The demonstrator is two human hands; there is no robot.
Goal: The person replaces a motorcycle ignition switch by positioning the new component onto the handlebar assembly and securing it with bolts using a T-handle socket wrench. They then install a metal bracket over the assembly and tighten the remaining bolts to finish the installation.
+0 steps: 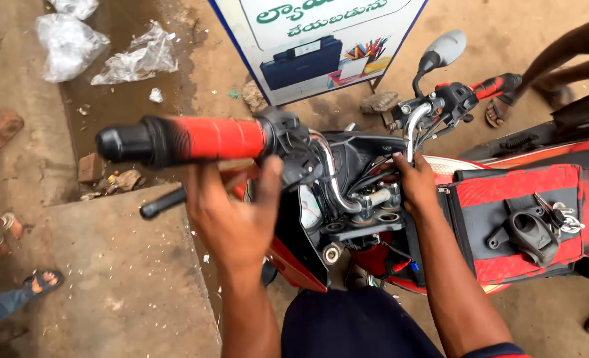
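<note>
Handlebar (334, 159) lies crosswise, red grip (195, 139) pointing left, between both hands

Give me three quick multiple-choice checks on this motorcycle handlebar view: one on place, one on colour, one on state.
1. Where is the left hand?
A. Just under the near handlebar grip, by the switch housing
B. On the mirror
C. On the seat

2. What colour is that grip's middle section?
A. Blue
B. Red
C. Yellow

3. What is the right hand doing?
A. Hanging free
B. Holding a sandal
C. Reaching into the cables at the middle of the handlebar

Answers:
1 A: the thumb and fingers sit below the grip, beside the black switch housing.
2 B: red rubber with a black end.
3 C: its fingers meet the cables near the steering clamp.
</note>
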